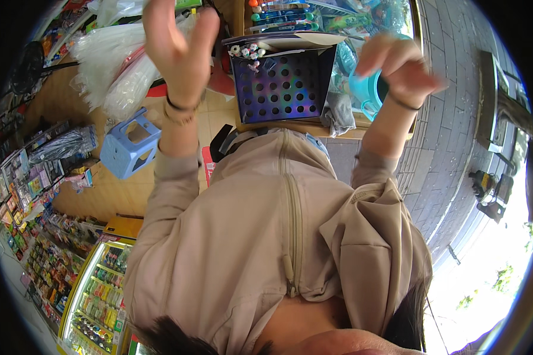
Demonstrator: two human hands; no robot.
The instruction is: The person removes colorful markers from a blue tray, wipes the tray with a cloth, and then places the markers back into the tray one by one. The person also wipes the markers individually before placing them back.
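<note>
My left hand (177, 57) is raised at the top left with fingers and thumb apart, holding nothing; the fingertips run out of the frame. My right hand (397, 66), motion-blurred, hovers over a turquoise plastic mug (363, 86) with a handle, its fingers loosely bent and nothing visible in them. Between the hands, a dark display box (284, 102) with an iridescent, hole-punched insert stands on a glass-topped counter. Small white figure toppers (251, 52) cluster at its upper left corner; whatever is under them is partly hidden. Neither hand touches the box.
A grey cloth (340, 113) hangs over the counter edge by the box. Several packaged pens (282, 17) lie beyond. Clear plastic bags (115, 66) and a blue plastic stool (129, 144) are to the left, with stocked shelves (49, 266) and a lit drinks fridge (100, 293) behind. Paving (444, 111) lies right.
</note>
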